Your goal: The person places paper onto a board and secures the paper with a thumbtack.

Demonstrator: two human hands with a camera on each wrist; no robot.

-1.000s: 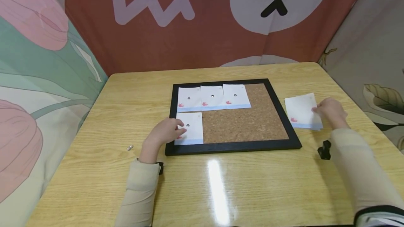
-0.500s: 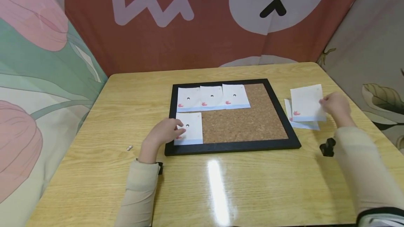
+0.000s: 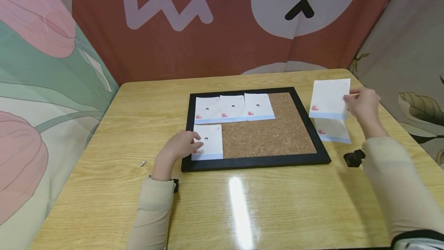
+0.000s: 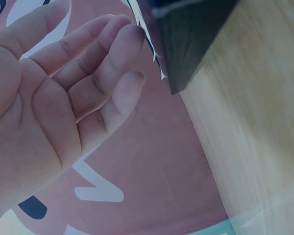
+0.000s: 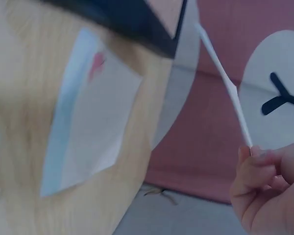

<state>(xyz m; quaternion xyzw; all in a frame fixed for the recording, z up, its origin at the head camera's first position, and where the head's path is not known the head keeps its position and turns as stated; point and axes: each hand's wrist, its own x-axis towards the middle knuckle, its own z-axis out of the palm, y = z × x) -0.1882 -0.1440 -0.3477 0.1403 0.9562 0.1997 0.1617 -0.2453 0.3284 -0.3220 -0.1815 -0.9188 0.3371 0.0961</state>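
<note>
My right hand (image 3: 364, 105) pinches a square sheet of note paper (image 3: 329, 97) by its right edge, above the table; the right wrist view shows the sheet edge-on between thumb and finger (image 5: 259, 156). Below it another note sheet (image 3: 333, 131) lies on the table, partly covered in the head view. My left hand (image 3: 179, 146) reaches over the left frame of the corkboard (image 3: 270, 140), fingers loosely bent above a pinned note (image 3: 213, 147). In the left wrist view its palm (image 4: 39, 107) faces the camera and holds nothing.
Three notes, one of them the middle note (image 3: 227, 113), hang in a row along the board's top, each with a silver pin. A few small silver pins (image 3: 143, 163) lie on the table (image 3: 194, 211) left of the board. A printed curtain (image 3: 208, 57) hangs behind.
My right hand has lifted the top note off the sheet below and carried it up and back, slightly left at the end. My left hand has stayed in place.
</note>
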